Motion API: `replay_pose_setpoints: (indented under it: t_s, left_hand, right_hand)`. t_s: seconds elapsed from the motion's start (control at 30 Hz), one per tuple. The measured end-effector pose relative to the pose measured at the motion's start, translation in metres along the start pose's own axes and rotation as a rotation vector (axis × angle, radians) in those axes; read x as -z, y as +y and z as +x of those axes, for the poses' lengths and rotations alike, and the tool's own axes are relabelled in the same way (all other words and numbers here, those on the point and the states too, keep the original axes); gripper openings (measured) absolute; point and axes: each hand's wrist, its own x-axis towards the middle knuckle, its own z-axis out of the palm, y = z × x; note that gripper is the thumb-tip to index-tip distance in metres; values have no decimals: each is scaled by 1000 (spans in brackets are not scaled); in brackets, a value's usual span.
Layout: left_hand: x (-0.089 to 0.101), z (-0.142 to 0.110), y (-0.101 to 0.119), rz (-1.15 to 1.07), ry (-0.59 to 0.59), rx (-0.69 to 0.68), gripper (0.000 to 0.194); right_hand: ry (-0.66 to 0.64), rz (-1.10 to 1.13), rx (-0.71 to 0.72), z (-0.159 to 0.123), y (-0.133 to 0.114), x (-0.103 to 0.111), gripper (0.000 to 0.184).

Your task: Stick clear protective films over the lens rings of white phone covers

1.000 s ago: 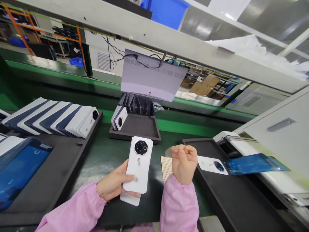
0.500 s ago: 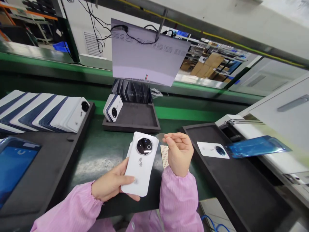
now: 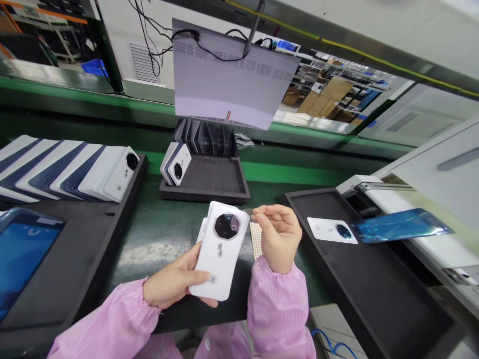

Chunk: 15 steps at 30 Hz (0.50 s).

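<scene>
My left hand (image 3: 179, 279) grips a white phone back cover (image 3: 219, 264) by its lower left side, thumb on the front face. The cover has a dark octagonal camera window (image 3: 226, 226) and tilts slightly right. My right hand (image 3: 279, 232) is closed in a pinch beside the cover's top right corner, on what looks like a thin clear film (image 3: 249, 213), hard to see now. Behind the held cover, another white piece (image 3: 202, 229) shows partly. A sheet of small dots (image 3: 256, 239) lies on the bench, partly hidden by my right hand.
On the left, a dark tray (image 3: 86, 224) carries a row of white covers (image 3: 99, 172) and a blue-filmed panel (image 3: 28, 259). A smaller tray (image 3: 213, 182) stands behind. The right tray (image 3: 359, 279) holds one white cover (image 3: 325, 229); a blue film piece (image 3: 402, 227) lies across its edge.
The view has shifted slightly. The cover in my left hand has turned a little, and the clear film by my right fingertips shows less. Both grips stay the same.
</scene>
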Motion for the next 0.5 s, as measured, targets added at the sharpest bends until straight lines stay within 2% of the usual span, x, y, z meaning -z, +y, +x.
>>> replay_pose_setpoints:
  t_s: [0.23,0.5]
  left_hand:
    - [2,1,-3,2,27,6,64]
    - [3,0,-3,10,44,10,62]
  right_hand:
    - [-239,-99,6,-9,2,-4,15]
    - [-277,-140,-1,-7,3,-4,13]
